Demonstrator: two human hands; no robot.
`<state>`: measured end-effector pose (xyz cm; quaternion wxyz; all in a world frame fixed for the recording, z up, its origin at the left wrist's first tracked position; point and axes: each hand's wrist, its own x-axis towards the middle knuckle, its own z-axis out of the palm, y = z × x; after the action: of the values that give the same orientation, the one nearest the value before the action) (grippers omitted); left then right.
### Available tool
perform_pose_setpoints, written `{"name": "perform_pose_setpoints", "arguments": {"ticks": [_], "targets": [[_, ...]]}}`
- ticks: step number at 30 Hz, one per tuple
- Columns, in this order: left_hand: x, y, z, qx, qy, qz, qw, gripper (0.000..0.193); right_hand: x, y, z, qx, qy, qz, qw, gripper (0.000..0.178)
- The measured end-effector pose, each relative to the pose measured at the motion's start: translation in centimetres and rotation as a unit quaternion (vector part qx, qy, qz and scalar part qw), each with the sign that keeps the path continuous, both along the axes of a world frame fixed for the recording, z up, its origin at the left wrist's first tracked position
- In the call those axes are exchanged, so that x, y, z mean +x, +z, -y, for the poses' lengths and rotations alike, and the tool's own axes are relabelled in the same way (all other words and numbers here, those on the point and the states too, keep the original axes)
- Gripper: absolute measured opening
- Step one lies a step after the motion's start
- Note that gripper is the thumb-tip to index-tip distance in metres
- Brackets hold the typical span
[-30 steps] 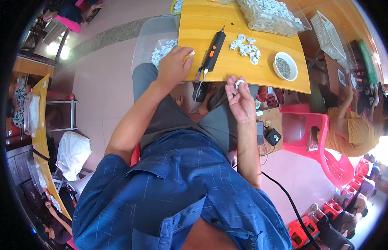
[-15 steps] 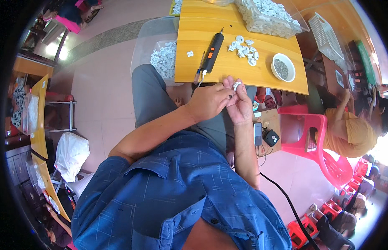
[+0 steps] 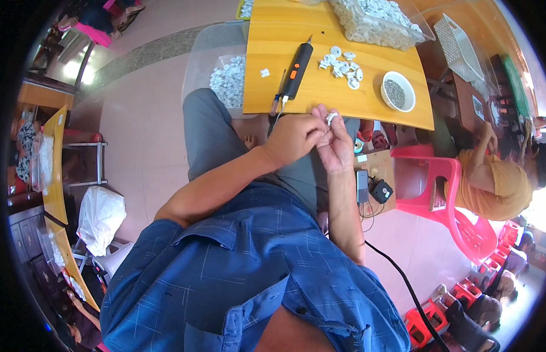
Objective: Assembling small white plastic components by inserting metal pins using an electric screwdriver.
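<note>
Just past the table's near edge, my right hand (image 3: 336,151) pinches a small white plastic part (image 3: 331,118) between thumb and fingers. My left hand (image 3: 293,138) is drawn up against the right palm with its fingertips pressed together; whatever they hold, if anything, is hidden. Beyond the hands lies a black electric screwdriver (image 3: 297,70) with orange buttons and a white cable. A thin hand screwdriver (image 3: 275,104) rests along its left side. Several similar white parts (image 3: 341,67) are heaped on the table, left of a white bowl (image 3: 410,88) of small grey metal pieces.
The yellow table (image 3: 326,17) carries a clear bin (image 3: 376,35) of white parts at the back. Another bin (image 3: 226,85) of them stands left of the table. A pink chair (image 3: 443,193) and a person in orange (image 3: 496,182) are to the right. A black cable (image 3: 402,273) passes by my right arm.
My left fingertips have shifted slightly; a small dark bit visible at them before is now hidden. My right hand keeps its pinch on the white part. The whole view has shifted a little.
</note>
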<state>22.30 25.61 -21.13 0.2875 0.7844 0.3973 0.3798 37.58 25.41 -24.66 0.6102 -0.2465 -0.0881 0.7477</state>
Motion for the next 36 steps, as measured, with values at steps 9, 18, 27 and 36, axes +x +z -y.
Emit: {"name": "perform_pose_setpoints", "arguments": {"ticks": [9, 18, 27, 36], "targets": [[0.2, -0.2, 0.1, -0.031, 0.042, 0.064, 0.997, 0.008, -0.5, -0.3, 0.0, 0.025, 0.003, -0.019, 1.000, 0.022], [0.3, -0.4, 0.5, 0.050, 0.067, -0.023, 0.996, 0.007, -0.8, 0.2, 0.2, 0.000, 0.001, 0.003, 1.000, 0.022], [-0.3, 1.2, -0.5, 0.004, 0.104, 0.053, 0.993, 0.009, -0.6, -0.6, -0.1, 0.013, -0.010, 0.037, 0.999, 0.017], [-0.9, 0.4, -1.1, 0.078, 0.122, -0.006, 0.989, 0.007, -1.7, 0.7, 0.6, -0.012, -0.031, 0.087, 0.996, 0.018]]}}
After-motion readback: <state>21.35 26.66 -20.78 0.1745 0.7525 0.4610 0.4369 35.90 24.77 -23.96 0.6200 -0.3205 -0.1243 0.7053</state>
